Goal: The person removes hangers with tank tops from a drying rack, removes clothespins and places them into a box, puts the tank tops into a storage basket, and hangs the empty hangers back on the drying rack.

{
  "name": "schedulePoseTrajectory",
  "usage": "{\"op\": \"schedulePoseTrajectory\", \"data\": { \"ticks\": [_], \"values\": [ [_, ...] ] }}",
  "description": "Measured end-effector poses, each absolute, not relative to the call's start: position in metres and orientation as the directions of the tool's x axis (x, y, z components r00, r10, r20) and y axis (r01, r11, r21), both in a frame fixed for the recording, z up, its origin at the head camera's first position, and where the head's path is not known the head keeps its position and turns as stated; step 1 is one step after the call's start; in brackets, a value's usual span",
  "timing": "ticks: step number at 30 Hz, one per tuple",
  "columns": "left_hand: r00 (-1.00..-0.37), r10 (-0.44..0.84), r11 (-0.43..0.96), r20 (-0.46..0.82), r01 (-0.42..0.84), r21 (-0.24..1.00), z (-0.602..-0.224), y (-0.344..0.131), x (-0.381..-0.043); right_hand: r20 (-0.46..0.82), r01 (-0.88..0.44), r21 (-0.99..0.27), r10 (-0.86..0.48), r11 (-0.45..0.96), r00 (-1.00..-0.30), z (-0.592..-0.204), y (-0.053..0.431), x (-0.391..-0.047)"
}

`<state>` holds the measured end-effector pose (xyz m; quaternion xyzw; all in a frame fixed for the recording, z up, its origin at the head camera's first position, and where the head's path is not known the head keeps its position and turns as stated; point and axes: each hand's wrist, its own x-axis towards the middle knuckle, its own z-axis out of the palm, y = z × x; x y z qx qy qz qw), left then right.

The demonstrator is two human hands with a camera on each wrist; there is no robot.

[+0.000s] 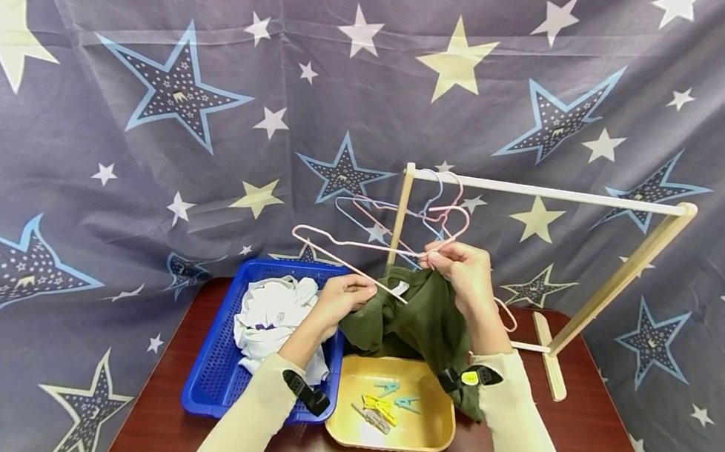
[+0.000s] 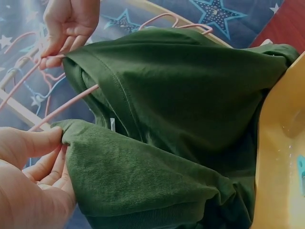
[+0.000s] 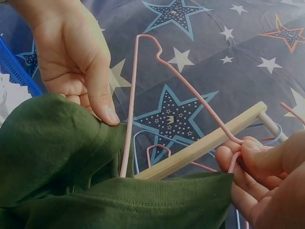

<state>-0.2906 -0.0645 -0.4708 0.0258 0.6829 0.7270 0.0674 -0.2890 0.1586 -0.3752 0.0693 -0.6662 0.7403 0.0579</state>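
A dark green shirt [image 1: 423, 311] hangs between both hands over the yellow tray. One side of a pink hanger [image 1: 360, 245] sticks out of its neck opening, while the other end shows past the right forearm. My left hand [image 1: 342, 300] pinches the shirt's collar edge between thumb and fingers, clearly seen in the left wrist view [image 2: 43, 167]. With thumb and fingertips, my right hand [image 3: 267, 176] grips the pink hanger near the base of its hook, the collar edge against those fingers. A white label [image 1: 400, 288] shows inside the neck.
A wooden rack [image 1: 541, 192] stands behind on the right, with a blue hanger [image 1: 364, 215] and another pink hanger on its bar. At the left, a blue basket [image 1: 210, 380] holds white clothes [image 1: 275, 313]. The yellow tray [image 1: 345, 433] contains several clothespins [image 1: 380, 408].
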Motion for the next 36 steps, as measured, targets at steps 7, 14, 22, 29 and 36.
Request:
{"op": "schedulePoseTrajectory", "data": {
  "ticks": [7,14,22,29,36],
  "values": [
    [-0.990,0.137,-0.046,-0.042,-0.049,0.998,-0.469,-0.062,-0.290,0.212,-0.210,-0.973,-0.008,-0.098,-0.977,-0.371,0.155,-0.290],
    [-0.998,0.050,-0.030,-0.023,-0.024,0.999,-0.464,-0.064,-0.291,0.249,-0.248,-0.963,0.000,-0.110,-0.968,-0.363,0.151,-0.289],
    [-1.000,-0.005,-0.036,-0.018,-0.018,0.999,-0.454,-0.070,-0.292,0.257,-0.257,-0.933,0.033,-0.252,-0.966,-0.356,0.151,-0.288],
    [-1.000,-0.004,-0.076,-0.028,-0.028,0.997,-0.454,-0.070,-0.290,0.250,-0.252,-0.913,0.048,-0.321,-0.967,-0.345,0.152,-0.288],
    [-0.999,0.005,-0.136,-0.039,-0.040,0.990,-0.451,-0.073,-0.294,0.258,-0.256,-0.913,0.037,-0.317,-0.966,-0.340,0.158,-0.288]
  ]
}}
